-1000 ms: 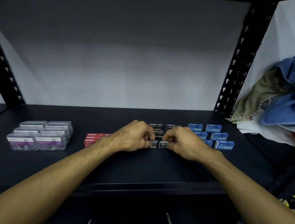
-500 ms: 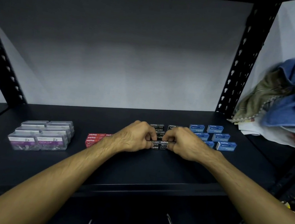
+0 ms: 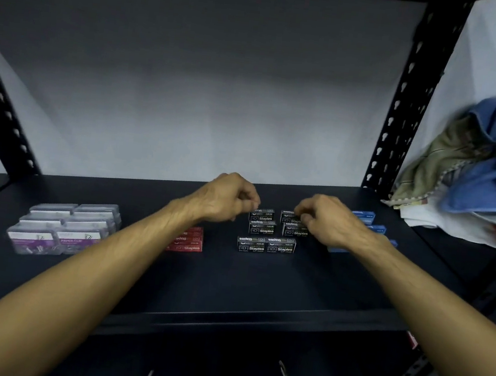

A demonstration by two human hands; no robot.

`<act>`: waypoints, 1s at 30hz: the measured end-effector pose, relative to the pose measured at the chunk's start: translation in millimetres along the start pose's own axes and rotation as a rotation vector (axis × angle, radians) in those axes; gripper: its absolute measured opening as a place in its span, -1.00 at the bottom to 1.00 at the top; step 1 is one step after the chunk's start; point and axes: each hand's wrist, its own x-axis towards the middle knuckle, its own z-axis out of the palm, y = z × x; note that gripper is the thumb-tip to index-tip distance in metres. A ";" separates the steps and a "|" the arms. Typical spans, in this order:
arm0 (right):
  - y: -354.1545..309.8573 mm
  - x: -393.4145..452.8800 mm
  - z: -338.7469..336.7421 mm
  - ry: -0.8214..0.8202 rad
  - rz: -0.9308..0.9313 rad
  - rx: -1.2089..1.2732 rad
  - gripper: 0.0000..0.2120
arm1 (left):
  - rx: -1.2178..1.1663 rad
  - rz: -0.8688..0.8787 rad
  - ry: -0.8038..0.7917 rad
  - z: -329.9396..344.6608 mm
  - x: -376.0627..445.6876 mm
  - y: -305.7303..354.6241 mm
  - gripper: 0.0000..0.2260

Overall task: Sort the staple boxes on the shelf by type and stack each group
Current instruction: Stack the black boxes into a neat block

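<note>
We find the black staple boxes (image 3: 266, 244) grouped mid-shelf (image 3: 229, 282), between the red and blue groups. Left hand (image 3: 226, 199) hovers curled, holding nothing; right hand (image 3: 327, 221) pinches a rear black box, presumably for stacking.

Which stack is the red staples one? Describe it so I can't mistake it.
Start at the dark shelf and find the clear paper clip boxes at its left end. Just right of them, partly under the left forearm, sits the red staple boxes stack. It is the only red group; the black staple boxes lie further right.
</note>
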 end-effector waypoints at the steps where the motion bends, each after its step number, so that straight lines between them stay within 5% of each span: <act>1: -0.4 1.2 1.0 -0.018 0.002 -0.001 -0.74 | 0.008 0.008 -0.016 3.9 2.9 0.9 -0.88; 30: -18.6 4.1 17.6 -0.199 -0.076 0.108 -0.73 | 0.014 -0.009 -0.243 18.2 2.0 -8.9 -0.94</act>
